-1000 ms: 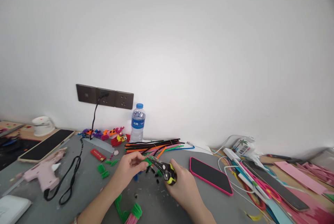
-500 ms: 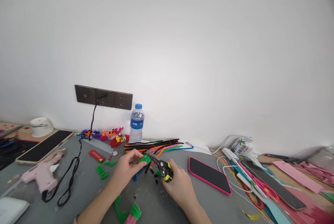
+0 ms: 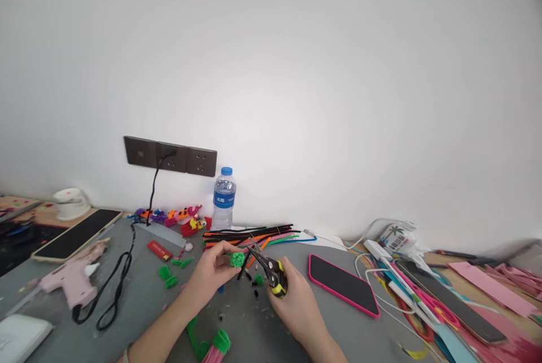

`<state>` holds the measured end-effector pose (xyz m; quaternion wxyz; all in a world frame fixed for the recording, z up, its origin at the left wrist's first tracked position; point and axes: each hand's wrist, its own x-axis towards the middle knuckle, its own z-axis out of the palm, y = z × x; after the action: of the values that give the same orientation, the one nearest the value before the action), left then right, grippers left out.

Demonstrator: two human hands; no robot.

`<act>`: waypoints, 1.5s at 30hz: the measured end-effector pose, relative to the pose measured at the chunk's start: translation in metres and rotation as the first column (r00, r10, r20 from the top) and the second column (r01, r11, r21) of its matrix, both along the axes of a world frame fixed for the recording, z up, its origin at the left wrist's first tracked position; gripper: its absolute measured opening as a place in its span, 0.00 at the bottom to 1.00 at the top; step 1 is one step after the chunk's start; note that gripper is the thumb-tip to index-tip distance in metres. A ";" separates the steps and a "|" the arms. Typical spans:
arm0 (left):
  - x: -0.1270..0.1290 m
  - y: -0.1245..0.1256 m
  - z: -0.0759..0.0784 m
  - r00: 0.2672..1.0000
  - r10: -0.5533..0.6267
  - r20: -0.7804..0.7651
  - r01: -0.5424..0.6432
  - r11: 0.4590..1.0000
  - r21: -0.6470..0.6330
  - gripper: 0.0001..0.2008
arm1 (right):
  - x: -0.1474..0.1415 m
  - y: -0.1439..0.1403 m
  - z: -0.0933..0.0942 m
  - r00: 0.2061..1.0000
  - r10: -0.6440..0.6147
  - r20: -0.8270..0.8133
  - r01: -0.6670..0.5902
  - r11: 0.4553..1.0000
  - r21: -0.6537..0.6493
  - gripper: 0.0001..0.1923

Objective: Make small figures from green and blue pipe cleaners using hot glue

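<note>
Pinching a small green fuzzy piece (image 3: 236, 259) between thumb and fingertips, the left hand (image 3: 210, 275) holds it just above the grey bench (image 3: 139, 301), near the middle of the view. The piece is bright green, short and stubby, rolled or bunched into a rounded lump with a bristly, chenille-like surface; its exact shape is too small to make out. The right hand (image 3: 296, 304) is closed around the black-and-yellow handles of a pair of pliers (image 3: 271, 270), whose dark nose points up and left toward the green piece, its tip just beside it; whether they touch cannot be told. Small black and green offcuts (image 3: 256, 289) lie scattered on the bench under the hands.

Behind the hands lies a bundle of pipe cleaners (image 3: 249, 235) in black, orange, pink and green, with a water bottle (image 3: 223, 198) standing upright near the wall. A phone in a pink case (image 3: 342, 284) lies face up to the right of the hands. To the left, a pink glue gun (image 3: 74, 278) rests on the bench with its black cord (image 3: 114, 289) looping beside it.
</note>
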<state>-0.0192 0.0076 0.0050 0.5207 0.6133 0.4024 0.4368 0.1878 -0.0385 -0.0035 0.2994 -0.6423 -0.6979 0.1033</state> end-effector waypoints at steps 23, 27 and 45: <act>-0.001 -0.001 -0.014 0.970 0.146 -0.196 -0.094 0.963 0.253 0.10 | -0.007 -0.011 0.004 0.988 0.108 0.110 -0.096 0.989 -0.114 0.10; 0.000 -0.003 -0.010 0.976 0.137 -0.168 -0.093 0.965 0.247 0.10 | -0.007 -0.013 0.006 0.988 0.131 0.078 -0.119 0.981 -0.150 0.10; 0.002 -0.005 -0.006 0.983 0.164 -0.078 -0.132 0.942 0.308 0.11 | -0.005 -0.006 0.004 0.991 0.114 0.064 -0.104 0.985 -0.138 0.12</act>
<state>-0.0170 0.0026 -0.0010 0.3651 0.6753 0.4022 0.4989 0.1829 -0.0450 0.0004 0.2241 -0.6251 -0.7337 0.1434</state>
